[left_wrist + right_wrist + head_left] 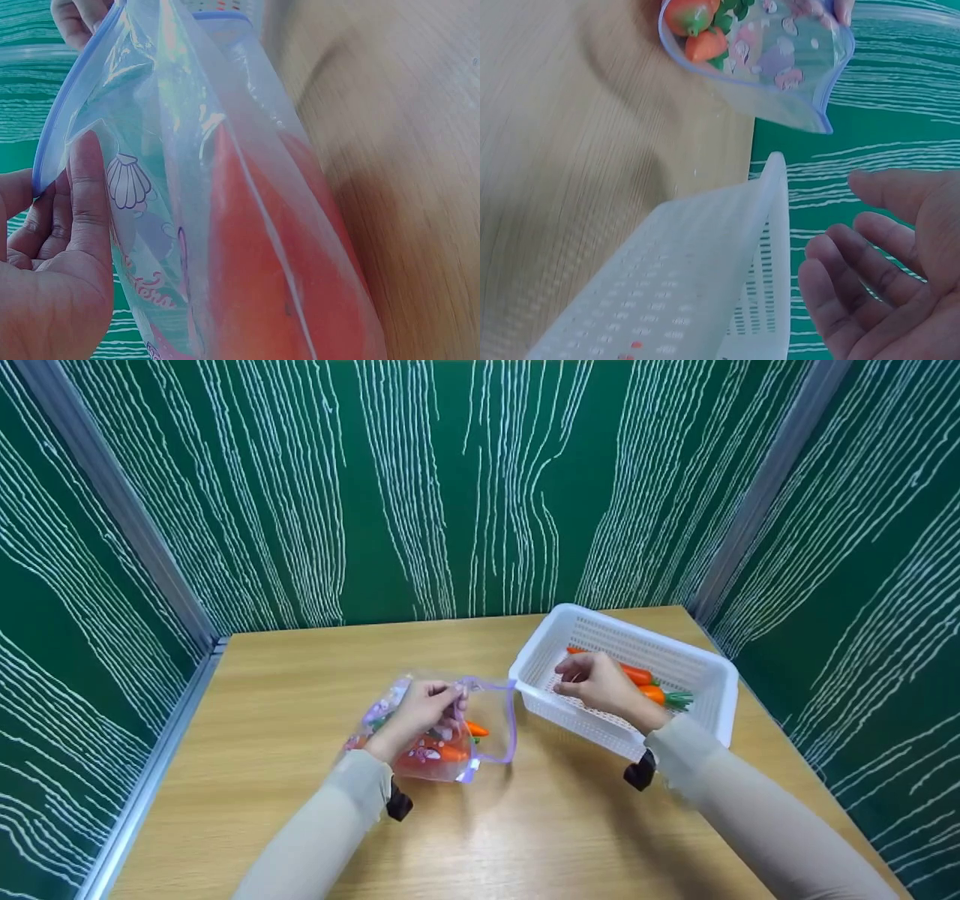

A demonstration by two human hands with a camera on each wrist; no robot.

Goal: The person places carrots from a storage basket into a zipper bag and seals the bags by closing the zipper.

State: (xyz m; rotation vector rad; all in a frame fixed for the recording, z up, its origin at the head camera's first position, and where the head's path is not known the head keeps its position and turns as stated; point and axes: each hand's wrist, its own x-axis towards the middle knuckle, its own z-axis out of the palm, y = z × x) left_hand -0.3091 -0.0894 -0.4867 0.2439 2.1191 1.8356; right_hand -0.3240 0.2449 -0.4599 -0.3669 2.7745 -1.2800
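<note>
A clear zip bag (427, 769) with purple edging and shell prints lies on its side, its mouth spread toward the basket. Orange toy carrots (452, 753) with green tops show inside it. My left hand (431, 709) pinches the upper edge of the bag's mouth between thumb and fingers; in the left wrist view the bag's film (131, 180) passes between them. My right hand (600, 682) hovers over the white basket (544, 701), fingers loosely bent and holding nothing. Beneath it, more carrots (651, 693) lie in the basket, partly hidden by the hand.
The wooden table (300, 675) carries the bag left of centre and the basket at the back right. Green panels (495, 495) with white wavy lines stand behind and on both sides, joined by grey metal posts (769, 487). The basket's raised wall lies between the right hand and the bag.
</note>
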